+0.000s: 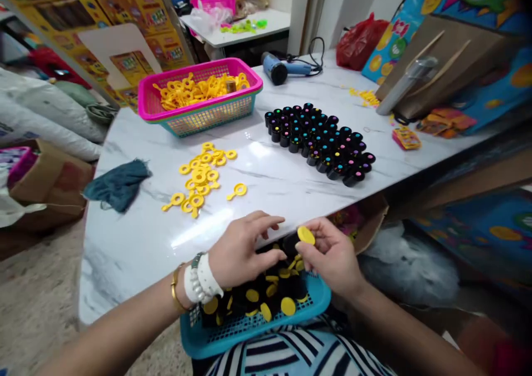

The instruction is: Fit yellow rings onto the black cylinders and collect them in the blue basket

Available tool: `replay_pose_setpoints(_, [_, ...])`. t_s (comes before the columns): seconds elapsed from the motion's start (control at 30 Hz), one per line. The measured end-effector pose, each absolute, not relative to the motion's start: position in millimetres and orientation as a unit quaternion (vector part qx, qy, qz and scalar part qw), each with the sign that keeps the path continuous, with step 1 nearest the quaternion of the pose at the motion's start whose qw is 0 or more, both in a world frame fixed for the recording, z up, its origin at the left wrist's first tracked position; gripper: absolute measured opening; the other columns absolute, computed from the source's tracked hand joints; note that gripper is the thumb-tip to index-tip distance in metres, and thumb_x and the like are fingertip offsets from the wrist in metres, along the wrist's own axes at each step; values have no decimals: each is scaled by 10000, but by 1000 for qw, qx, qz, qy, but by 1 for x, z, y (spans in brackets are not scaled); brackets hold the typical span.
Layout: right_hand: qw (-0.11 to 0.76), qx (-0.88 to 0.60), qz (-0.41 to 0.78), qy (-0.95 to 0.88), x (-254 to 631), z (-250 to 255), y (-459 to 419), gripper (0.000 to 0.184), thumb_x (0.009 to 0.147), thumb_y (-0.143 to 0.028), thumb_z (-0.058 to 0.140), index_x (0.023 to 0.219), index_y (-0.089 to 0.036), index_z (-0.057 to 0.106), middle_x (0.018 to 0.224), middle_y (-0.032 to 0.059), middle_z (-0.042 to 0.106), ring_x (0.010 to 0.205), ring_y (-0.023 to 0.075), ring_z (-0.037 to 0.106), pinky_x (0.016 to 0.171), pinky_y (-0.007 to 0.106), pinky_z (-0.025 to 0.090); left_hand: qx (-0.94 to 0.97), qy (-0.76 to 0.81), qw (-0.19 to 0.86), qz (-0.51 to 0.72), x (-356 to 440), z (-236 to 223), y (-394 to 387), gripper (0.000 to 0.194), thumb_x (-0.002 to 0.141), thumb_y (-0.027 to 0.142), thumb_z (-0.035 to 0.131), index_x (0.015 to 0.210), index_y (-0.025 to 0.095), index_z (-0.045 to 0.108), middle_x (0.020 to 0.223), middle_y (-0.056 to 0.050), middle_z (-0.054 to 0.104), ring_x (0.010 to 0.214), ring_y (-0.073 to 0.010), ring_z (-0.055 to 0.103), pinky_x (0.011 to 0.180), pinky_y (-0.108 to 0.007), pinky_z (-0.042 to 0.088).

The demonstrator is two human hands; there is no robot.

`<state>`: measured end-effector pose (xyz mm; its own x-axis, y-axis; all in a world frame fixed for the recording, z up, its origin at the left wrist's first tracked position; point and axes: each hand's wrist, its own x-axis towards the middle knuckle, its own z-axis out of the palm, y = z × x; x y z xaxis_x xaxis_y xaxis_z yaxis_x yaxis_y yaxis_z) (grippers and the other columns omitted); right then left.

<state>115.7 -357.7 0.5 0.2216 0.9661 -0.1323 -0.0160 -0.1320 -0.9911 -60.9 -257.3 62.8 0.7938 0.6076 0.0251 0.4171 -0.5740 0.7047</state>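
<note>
My right hand (332, 254) pinches a small black container with a yellow cap (306, 235), held above the near basket. To its left, my left hand (245, 248) hovers palm down, fingers apart and holding nothing. Below both hands, a blue plastic basket (249, 340) rests on my lap, filled with black pieces that have yellow round ends (288, 306). On the table lies a loose pile of yellow ring-ended wands (199, 176), with one single yellow wand (238, 191) apart from it. Several black cylinders with coloured dots on top (320, 137) stand grouped upright at the right.
A pink and teal basket (199, 123) of yellow wands stands at the back of the white table (137, 254). A dark cloth (118, 184) lies left. Behind are a blue heat gun (274, 68), a red bag (361, 42) and a brown paper bag (453, 60).
</note>
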Motion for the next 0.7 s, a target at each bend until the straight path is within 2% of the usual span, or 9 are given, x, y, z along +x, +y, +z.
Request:
replay_pose_setpoints(0.1, [515,-614,351,-485,120,13,-330,261,786,-367,719,925,-207,568,663,-32,592,505,97,521,471,210,438,883,282,323,190,-43,46,-248,421,791,330,698,1168,157,622,1008,-76,670,900,-189,619,820,-328,516])
replay_pose_setpoints(0.2, [448,-633,237,-585,128,20,-297,243,751,-344,745,885,-195,607,694,-15,601,585,113,533,561,232,455,891,306,248,228,-30,24,-221,260,790,266,682,1026,158,681,1027,-87,656,950,-215,601,872,-352,484])
replay_pose_setpoints(0.27, [400,-619,281,-615,135,22,-280,260,750,-367,741,898,-188,624,689,-16,590,592,113,531,555,227,444,891,332,221,219,-28,13,-207,237,785,326,696,962,169,704,1021,-84,640,926,-215,598,840,-342,480])
replay_pose_setpoints(0.37, [354,-581,469,-563,147,24,-265,354,825,-484,638,993,-174,602,643,-23,593,480,91,507,434,198,389,889,352,227,185,-28,8,-201,283,784,424,700,936,186,706,940,-51,628,832,-185,598,734,-295,465])
replay_pose_setpoints(0.43, [335,-571,555,-504,153,24,-262,385,846,-532,593,975,-171,567,588,-40,580,380,70,451,352,178,324,890,358,233,162,-28,11,-203,292,770,439,712,912,184,696,884,-34,624,771,-170,589,667,-274,436])
replay_pose_setpoints(0.5, [327,-578,578,-475,154,24,-261,374,823,-535,628,916,-185,533,535,-71,545,336,62,425,321,167,310,891,367,228,144,-26,15,-205,287,774,443,706,875,176,680,856,-31,625,734,-166,582,616,-267,400])
replay_pose_setpoints(0.57, [331,-586,566,-475,152,25,-262,353,809,-512,659,893,-200,515,508,-97,512,335,67,445,325,166,346,891,376,215,137,-24,17,-207,283,785,446,688,853,172,665,851,-34,631,722,-170,584,588,-267,376])
replay_pose_setpoints(0.7, [335,-574,558,-497,147,26,-261,342,816,-502,644,953,-222,503,519,-118,494,341,71,447,322,168,379,897,381,182,133,-24,18,-209,287,806,458,651,861,176,650,850,-40,642,739,-185,605,584,-272,378])
